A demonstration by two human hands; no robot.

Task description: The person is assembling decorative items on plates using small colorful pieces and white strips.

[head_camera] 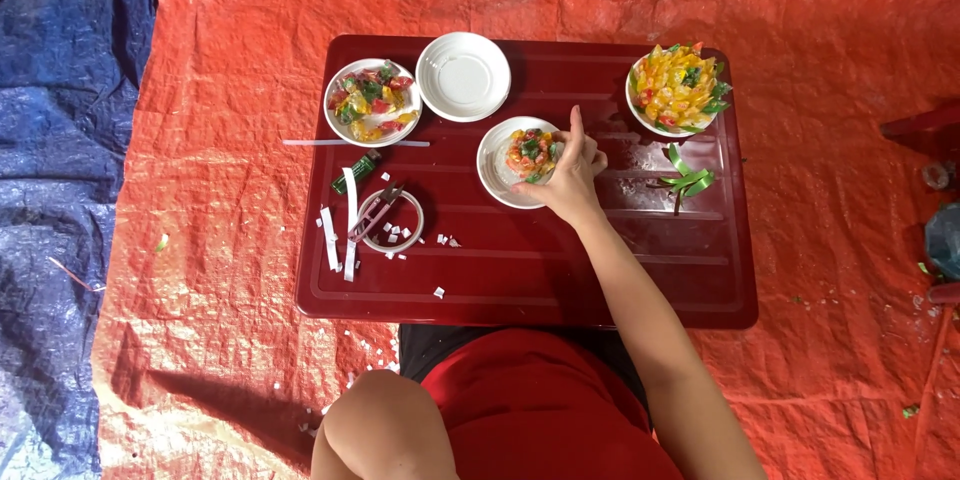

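Reaching across the low dark red table (520,280), the person's right hand (572,175) rests on the right edge of a small white plate (497,168), the fingers bent down onto a cluster of wrapped candies (530,152) in red, orange and green, and one finger sticking up. Whether the fingers actually pinch a candy or only press on the pile, I cannot tell from here. The plate sits near the middle of the table, a little toward the far side. The left hand is out of sight; only a bare knee (385,425) shows at the near edge.

Just behind that plate stands an empty white plate (463,76), and left of it another white plate heaped with mixed candies (372,100). At the far right corner a white bowl holds a finished flower of yellow and orange wrappers (677,87), with loose green ribbon leaves (688,178) lying just in front of it. On the left side lie a roll of tape (392,222) with small scissors (375,210) across it, white paper strips (330,237) and scattered white scraps. The table stands on an orange tarp (220,180), with a blue tarp (60,160) to the left.
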